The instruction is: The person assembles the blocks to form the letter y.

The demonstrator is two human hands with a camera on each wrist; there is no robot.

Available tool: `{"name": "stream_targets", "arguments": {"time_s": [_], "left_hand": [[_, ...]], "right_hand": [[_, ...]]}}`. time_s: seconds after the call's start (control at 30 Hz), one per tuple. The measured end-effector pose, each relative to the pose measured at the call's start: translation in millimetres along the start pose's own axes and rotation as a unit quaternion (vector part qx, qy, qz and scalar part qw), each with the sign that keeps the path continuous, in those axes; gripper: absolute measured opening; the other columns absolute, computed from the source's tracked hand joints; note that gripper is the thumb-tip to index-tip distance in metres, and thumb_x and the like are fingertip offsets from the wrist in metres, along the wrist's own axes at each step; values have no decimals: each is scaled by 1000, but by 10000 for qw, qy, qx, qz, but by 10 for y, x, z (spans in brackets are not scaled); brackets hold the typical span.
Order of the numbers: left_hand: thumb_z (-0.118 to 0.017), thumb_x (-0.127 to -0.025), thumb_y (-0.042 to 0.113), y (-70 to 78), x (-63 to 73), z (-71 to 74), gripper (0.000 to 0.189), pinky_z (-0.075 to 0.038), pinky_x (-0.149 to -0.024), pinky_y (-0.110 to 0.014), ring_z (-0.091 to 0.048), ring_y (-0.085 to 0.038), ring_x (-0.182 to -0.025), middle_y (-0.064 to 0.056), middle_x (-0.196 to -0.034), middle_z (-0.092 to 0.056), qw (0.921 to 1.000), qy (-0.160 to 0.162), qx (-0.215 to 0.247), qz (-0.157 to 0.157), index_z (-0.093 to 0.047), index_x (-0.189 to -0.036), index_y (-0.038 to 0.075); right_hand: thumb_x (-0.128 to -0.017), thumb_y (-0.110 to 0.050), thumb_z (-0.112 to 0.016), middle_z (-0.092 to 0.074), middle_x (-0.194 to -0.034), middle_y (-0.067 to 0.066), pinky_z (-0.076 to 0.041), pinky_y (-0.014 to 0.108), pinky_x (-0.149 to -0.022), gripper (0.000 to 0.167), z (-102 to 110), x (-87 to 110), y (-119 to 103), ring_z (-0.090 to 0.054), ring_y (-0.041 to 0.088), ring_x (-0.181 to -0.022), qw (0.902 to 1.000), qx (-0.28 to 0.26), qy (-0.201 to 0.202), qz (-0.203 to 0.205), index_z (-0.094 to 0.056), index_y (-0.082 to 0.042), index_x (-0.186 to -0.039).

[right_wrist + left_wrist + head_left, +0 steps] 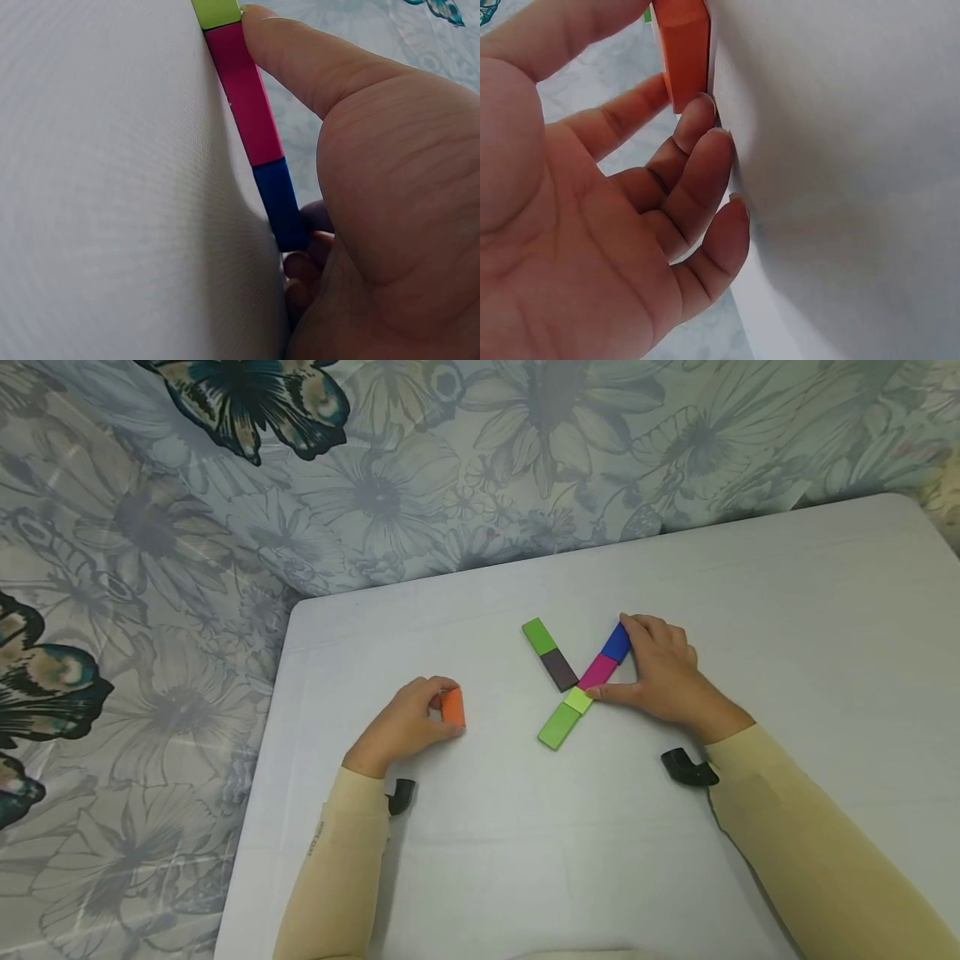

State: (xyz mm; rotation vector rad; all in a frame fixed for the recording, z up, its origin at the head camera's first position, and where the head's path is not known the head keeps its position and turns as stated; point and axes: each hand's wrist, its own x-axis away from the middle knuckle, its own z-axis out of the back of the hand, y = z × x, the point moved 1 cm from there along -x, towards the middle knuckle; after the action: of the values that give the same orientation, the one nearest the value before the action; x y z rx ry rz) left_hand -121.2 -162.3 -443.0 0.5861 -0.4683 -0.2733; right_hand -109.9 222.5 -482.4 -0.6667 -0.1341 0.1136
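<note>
An orange block (453, 707) stands at the left on the white table, pinched between the thumb and fingers of my left hand (408, 718). In the left wrist view, the remaining fingers of that hand curl loosely below the orange block (686, 56). A slanting row holds a blue block (617, 643), a pink block (597, 672), a lime block (578, 700) and a light green block (558, 727), end to end. My right hand (663, 672) spans its upper part, thumb at the pink-lime joint, fingers bent at the far end of the blue block (281, 210).
A green block (537, 636) and a dark brown block (559, 669) form a second slanting arm, meeting the row near the pink-lime joint. The white table (480, 860) ends at the back against a flower-patterned wall covering (450, 502). Black curved pieces (688, 768) sit at both wrists.
</note>
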Motion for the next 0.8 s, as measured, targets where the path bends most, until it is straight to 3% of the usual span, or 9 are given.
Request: {"name": "stream_targets", "arguments": {"time_s": [0.17,0.3,0.63,0.8], "left_hand": [[-88,-93,39,27,-26,-52,72,-51,-89,-42,-60,-25,-99,-7,-114,-63,9990,207,15,401,-55,-149,6],[-83,-97,37,57,-52,-78,55,-52,-81,-41,-61,-25,-91,-7,-106,-64,9974,374,4,616,-59,-134,5],[-82,-97,23,143,-62,-119,47,-52,-87,-42,-60,-23,-95,-5,-107,-64,9987,44,-104,493,-62,-135,6],[-82,-96,20,178,-37,-140,41,-51,-79,-40,-59,-23,-87,-5,-101,-64,9996,-85,-157,227,-65,-132,9]], "right_hand": [[-85,-47,-93,-25,-166,33,-22,76,-108,121,-2,1,2,-16,55,-151,10000,-13,-18,-8,-23,5,-169],[-86,-47,-93,-25,-166,33,-21,76,-108,121,1,-3,6,-16,55,-151,10000,-17,-18,-5,-23,5,-169],[-86,-47,-93,-25,-165,33,-22,75,-107,120,11,-2,-5,-16,56,-150,10000,-46,-33,5,-23,5,-169],[-86,-47,-93,-25,-165,33,-23,75,-107,120,16,-2,-13,-16,56,-150,10000,-10,-40,-2,-23,5,-169]]}}
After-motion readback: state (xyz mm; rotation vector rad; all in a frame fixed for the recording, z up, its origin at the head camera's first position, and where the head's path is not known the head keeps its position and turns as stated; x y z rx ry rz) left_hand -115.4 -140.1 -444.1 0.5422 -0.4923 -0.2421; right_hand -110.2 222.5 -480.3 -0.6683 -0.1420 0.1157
